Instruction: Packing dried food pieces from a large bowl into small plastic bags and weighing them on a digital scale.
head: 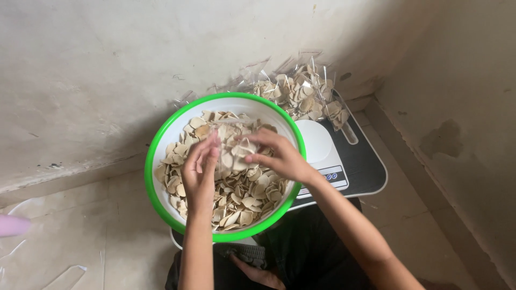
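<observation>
A white bowl with a green rim (pixel 161 139) holds several pale, half-round chips (pixel 244 196). Both my hands hover over it. My left hand (pixel 200 173) grips the left side of a small clear plastic bag (pixel 235 150) that has chips in it. My right hand (pixel 277 156) pinches the bag's right side at its top, fingers closed on it. The bag hangs just above the heap of chips in the bowl.
To the right of the bowl, a white kitchen scale (pixel 318 144) stands on a black tray (pixel 365 166). Several filled clear bags of chips (pixel 301 94) are piled against the wall behind. A pink object (pixel 13 225) lies at the left edge. A bare foot (pixel 260 275) shows below.
</observation>
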